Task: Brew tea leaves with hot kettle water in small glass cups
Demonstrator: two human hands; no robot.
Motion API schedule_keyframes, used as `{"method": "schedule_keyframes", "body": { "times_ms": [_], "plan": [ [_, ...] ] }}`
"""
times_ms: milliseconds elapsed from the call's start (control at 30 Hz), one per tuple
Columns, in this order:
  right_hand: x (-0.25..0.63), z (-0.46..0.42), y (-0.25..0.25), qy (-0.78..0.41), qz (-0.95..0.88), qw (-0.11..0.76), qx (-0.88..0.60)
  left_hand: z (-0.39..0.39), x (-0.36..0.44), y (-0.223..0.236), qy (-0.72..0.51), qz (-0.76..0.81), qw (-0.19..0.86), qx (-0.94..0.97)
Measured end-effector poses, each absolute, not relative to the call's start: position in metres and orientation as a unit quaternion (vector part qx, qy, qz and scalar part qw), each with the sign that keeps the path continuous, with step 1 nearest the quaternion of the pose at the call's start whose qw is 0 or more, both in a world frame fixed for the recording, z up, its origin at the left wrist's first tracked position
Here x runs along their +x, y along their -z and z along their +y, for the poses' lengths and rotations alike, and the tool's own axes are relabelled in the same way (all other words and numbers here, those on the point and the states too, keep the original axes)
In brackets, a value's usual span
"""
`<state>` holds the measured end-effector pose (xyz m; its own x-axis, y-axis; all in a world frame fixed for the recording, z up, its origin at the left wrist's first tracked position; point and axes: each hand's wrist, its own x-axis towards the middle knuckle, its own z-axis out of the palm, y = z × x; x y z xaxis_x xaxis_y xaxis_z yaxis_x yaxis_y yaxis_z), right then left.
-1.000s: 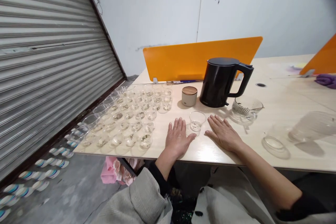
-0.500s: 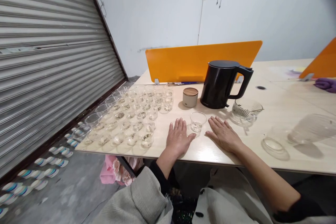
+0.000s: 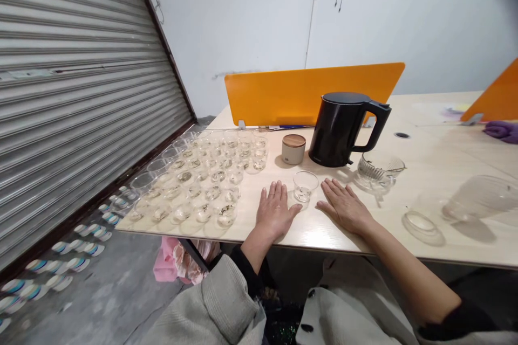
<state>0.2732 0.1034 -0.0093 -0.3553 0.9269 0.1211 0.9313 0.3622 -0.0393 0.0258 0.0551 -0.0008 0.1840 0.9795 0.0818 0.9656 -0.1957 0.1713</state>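
Observation:
Both my left hand (image 3: 275, 211) and my right hand (image 3: 346, 206) lie flat on the table (image 3: 315, 232), palms down and holding nothing. A small clear cup (image 3: 304, 187) with dark bits at its bottom stands upright between them, apart from the fingers. Beyond it is a grey canister (image 3: 293, 151) with a wooden lid. Past my right hand are a black electric kettle (image 3: 338, 129) and a ribbed glass cup (image 3: 376, 172). To the left of my left hand, several clear cups (image 3: 218, 178) stand in close rows, dark bits in them.
A stack of clear cups (image 3: 483, 199) lies on its side at the right, near a clear round vessel (image 3: 423, 223). An orange divider (image 3: 275, 97) crosses the table's back. White containers (image 3: 81, 248) line the floor beside the roller shutter (image 3: 81, 64). Pink cloth (image 3: 172, 261) hangs under the table's left end.

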Motion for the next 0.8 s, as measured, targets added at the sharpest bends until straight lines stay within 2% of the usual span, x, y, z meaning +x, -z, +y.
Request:
{"method": "schedule_keyframes", "body": {
  "times_ms": [800],
  "plan": [
    [0.2752, 0.1029, 0.0082, 0.020, -0.836, 0.057, -0.545, 0.0562, 0.0260, 0.0027, -0.101, 0.631, 0.047, 0.768]
  ]
}}
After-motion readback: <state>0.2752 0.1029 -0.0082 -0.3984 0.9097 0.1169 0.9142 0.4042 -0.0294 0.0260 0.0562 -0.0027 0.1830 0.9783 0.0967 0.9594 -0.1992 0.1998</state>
